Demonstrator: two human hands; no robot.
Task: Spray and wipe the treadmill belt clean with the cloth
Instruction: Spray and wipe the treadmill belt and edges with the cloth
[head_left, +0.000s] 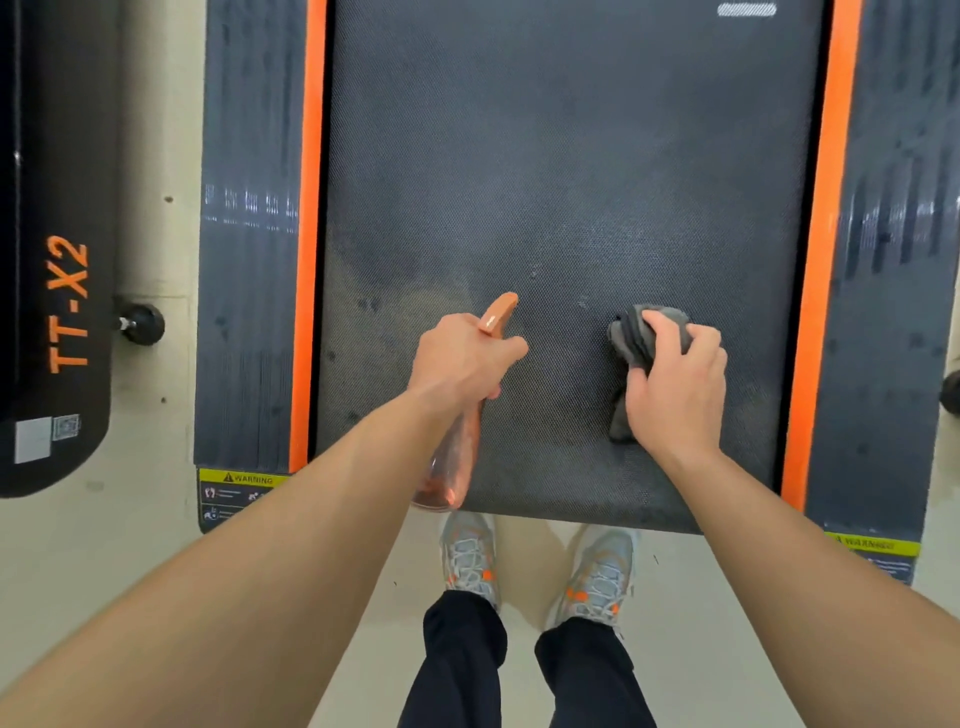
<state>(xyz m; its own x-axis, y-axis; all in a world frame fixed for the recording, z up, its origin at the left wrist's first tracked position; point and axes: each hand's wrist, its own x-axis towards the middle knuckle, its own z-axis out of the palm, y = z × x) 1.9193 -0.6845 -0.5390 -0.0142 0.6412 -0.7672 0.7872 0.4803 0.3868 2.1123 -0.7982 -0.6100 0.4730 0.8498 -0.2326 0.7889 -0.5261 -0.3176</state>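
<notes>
The left hand (462, 358) is gripping the orange spray bottle (452, 457) at its neck, mid-frame. The right hand (675, 384) is clutching the soft, limp grey cloth (636, 332), bunched over the textured treadmill belt (571, 156).

belt (571, 156): dark grey, fine-textured, flat, pale specks and dull patches near its near end | cloth (636, 338): dark grey, bunched, over the belt's right half, gripped by right hand (675, 384) | spray bottle (452, 467): translucent orange, tilted, nozzle forward over belt's middle, held in left hand (462, 358)
</notes>
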